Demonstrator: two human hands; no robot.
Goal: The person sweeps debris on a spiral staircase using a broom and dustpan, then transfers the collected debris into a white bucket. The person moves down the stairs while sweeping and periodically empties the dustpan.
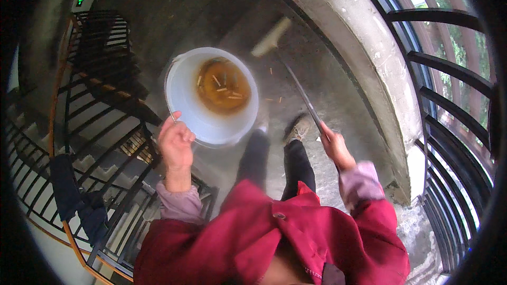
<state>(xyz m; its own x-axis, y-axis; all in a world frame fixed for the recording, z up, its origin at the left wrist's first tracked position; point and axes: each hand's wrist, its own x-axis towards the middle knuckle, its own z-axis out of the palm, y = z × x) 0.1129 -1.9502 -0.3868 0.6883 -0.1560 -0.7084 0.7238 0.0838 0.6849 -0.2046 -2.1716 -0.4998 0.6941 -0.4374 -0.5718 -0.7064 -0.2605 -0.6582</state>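
Observation:
My left hand [176,142] grips the wire handle at the near left rim of a white plastic bucket [182,95]. Brown liquid [210,97] covers the bucket's bottom, with several cigarette butts [235,95] in it. In my right hand [336,148] is the long dark handle [300,87] of a floor-cleaning tool. Its pale, wide head [272,38] is blurred, just beyond the bucket's right side; whether it is a broom or a squeegee I cannot tell. A few butts [280,99] lie on the concrete floor between the bucket and the handle.
A stair railing [107,134] with dark bars and a wooden handrail runs along the left, dark cloth [65,186] hanging over it. Stairs [91,162] descend beyond it. On the right, a concrete ledge [368,55] curves below black window bars [451,63]. My shoe [300,128] stands near the handle.

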